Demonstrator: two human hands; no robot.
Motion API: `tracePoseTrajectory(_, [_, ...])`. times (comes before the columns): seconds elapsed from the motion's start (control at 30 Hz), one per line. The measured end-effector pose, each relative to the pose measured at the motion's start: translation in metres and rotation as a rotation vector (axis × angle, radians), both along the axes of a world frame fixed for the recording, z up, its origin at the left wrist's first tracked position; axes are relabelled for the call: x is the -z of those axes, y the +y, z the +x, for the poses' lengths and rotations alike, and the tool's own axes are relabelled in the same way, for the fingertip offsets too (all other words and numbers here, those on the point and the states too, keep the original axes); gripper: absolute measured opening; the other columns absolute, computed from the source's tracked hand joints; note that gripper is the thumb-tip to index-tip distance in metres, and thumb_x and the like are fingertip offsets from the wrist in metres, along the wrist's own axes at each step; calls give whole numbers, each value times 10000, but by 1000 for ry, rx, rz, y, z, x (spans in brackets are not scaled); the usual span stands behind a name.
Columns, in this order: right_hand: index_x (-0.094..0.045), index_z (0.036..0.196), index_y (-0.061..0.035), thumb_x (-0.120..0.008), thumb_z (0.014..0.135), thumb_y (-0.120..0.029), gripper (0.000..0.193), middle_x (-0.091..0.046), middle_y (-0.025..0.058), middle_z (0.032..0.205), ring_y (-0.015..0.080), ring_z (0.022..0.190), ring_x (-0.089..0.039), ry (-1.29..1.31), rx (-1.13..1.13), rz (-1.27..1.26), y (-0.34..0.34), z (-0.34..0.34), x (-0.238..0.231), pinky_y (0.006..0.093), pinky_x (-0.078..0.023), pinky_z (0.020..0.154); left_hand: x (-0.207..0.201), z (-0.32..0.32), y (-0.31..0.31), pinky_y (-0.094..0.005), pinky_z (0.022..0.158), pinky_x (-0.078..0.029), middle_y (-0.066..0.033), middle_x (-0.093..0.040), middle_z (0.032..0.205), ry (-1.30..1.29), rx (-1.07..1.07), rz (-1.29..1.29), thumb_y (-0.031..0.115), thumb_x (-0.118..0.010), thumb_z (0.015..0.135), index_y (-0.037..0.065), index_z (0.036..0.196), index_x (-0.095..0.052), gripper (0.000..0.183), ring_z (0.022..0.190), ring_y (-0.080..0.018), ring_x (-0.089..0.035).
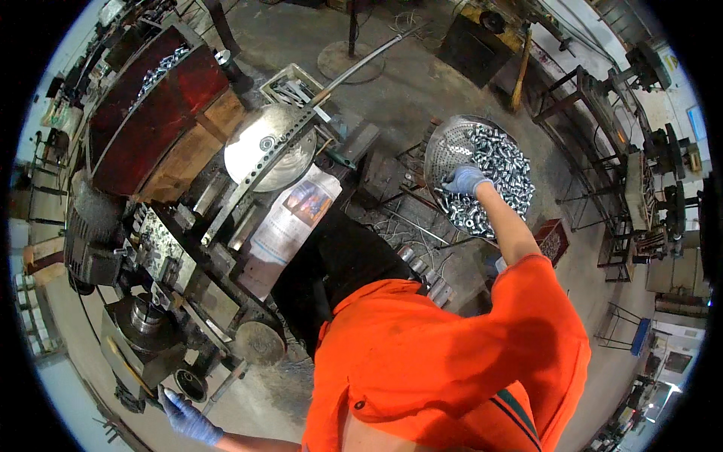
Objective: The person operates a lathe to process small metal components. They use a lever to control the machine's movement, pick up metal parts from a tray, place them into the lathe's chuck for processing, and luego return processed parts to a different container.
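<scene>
Gloved right hand (465, 181), at two o'clock: inside a perforated metal bowl (450, 141), among short cylindrical metal fittings (508, 162); fingers bent toward the pieces, any pinch hidden, so impossible to tell. Gloved left hand (190, 419), between seven and eight o'clock: at the lower end of a yellowish rod (129, 364); fingers close together, grip on the rod impossible to confirm. Progress, by judgement: mid-batch. Fittings heaped over the bowl's three-o'clock side; perforated base bare toward its ten o'clock. Further bright pieces (162, 73) in a red trough (154, 151) at ten o'clock; finished and unfinished not distinguishable.
</scene>
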State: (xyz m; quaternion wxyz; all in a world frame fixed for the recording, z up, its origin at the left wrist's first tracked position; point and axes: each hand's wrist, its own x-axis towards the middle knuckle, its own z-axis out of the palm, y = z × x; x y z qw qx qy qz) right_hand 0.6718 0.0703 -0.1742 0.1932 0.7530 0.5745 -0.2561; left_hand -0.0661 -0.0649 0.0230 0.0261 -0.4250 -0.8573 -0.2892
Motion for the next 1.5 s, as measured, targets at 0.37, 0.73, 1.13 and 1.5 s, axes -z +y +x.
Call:
tracePoseTrajectory(0.37, [-673, 946, -55, -626, 700, -488, 501, -616, 177, 1040, 322, 958, -593, 69, 146, 368, -6, -23, -40, 345, -451, 865, -10, 8, -12, -267, 683, -474, -95, -633, 975, -137, 34, 16, 320, -490, 919, 5, 1183, -551, 416, 773, -142, -561])
tracePoseTrajectory(0.73, [-644, 973, -109, -706, 693, -184, 296, -557, 136, 1146, 327, 1091, -510, 1140, -644, 882, 14, -304, -177, 401, -409, 914, 5, 144, 81, -235, 600, -437, -41, -631, 777, -828, 632, 11, 303, -532, 875, -1, 1035, -637, 360, 636, -94, -542])
tracePoseTrajectory(1.13, [-647, 905, -113, -726, 641, -195, 288, -532, 148, 1158, 369, 1096, -484, 1157, -1028, 851, -1, -422, -211, 435, -399, 926, 11, 166, 74, -233, 564, -454, -33, -627, 744, -1694, 667, 406, 302, -549, 885, 45, 890, -630, 269, 612, -98, -569])
tracePoseTrajectory(1.5, [-680, 750, -94, -717, 677, -260, 185, -594, 141, 956, 317, 901, -548, 1039, -1301, 568, 23, -461, -233, 396, -433, 811, 8, 124, 71, -320, 506, -435, -82, -589, 570, -894, 564, 122, 414, -629, 796, 4, 749, -655, 414, 517, -139, -526])
